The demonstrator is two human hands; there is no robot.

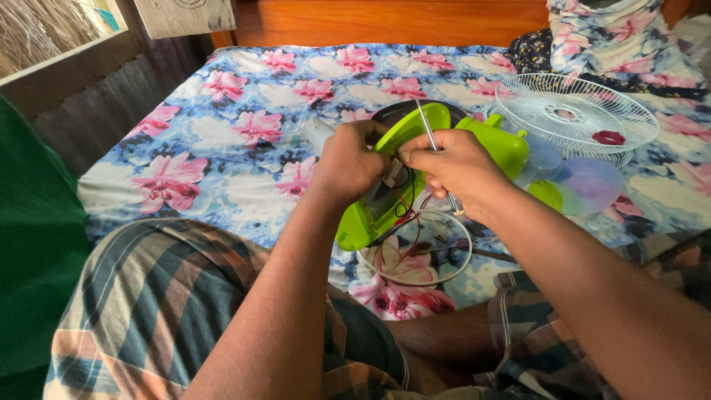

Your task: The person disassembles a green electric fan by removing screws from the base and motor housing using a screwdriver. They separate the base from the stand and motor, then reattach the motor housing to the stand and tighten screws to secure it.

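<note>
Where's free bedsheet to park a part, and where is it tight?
Free: the wide stretch of floral bedsheet left of the left hand, running to the bed's left edge, and the strip along the wooden headboard. Crowded: right of the right hand, with the green fan body, white fan grille, translucent blade and wire ring.

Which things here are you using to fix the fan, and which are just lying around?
In use:
left hand
right hand
green fan body
screwdriver
red and black wires

Lying about:
white fan grille
clear fan blades
white ring
flowered bedsheet
</note>
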